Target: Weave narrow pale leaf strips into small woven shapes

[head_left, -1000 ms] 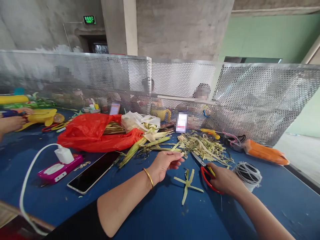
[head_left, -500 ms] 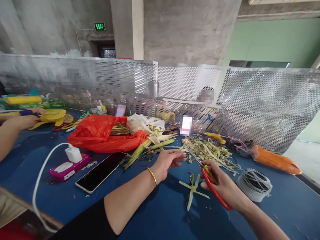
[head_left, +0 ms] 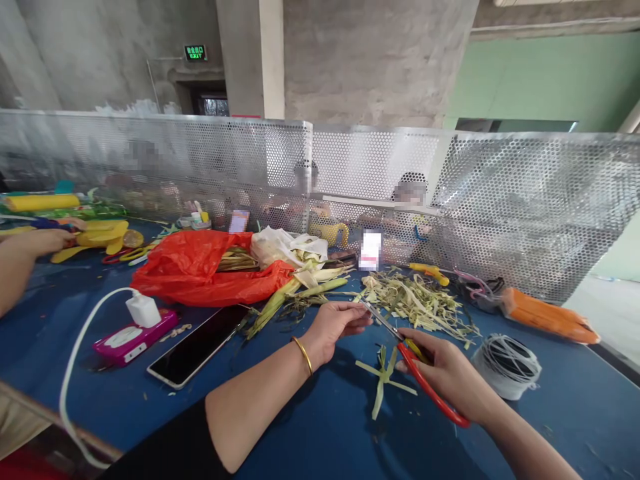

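Note:
My right hand (head_left: pixel 435 363) is wrapped round the handles of red-handled scissors (head_left: pixel 431 388). Their metal blades point up and left, with the tips at the fingertips of my left hand (head_left: pixel 337 327). Thumb and fingers of that hand are pinched together; whatever is between them is too small to make out. Below the blades, a star-like piece of pale husk strips (head_left: pixel 384 380) lies on the blue table (head_left: pixel 310 427). A heap of dry husk scraps (head_left: pixel 417 300) spreads behind the scissors.
A red plastic bag (head_left: pixel 190 273) with husks, a phone (head_left: pixel 197 350) and a magenta power strip (head_left: pixel 135 337) lie to the left. On the right are a spool of grey cord (head_left: pixel 507 367) and an orange packet (head_left: pixel 547 315). A perforated metal screen (head_left: pixel 375 163) stands behind. A co-worker's hand (head_left: pixel 47 241) is far left.
The scissors have moved slightly left, bringing their tips to my left fingertips. My left hand has stayed nearly in place, and the view has shifted a little.

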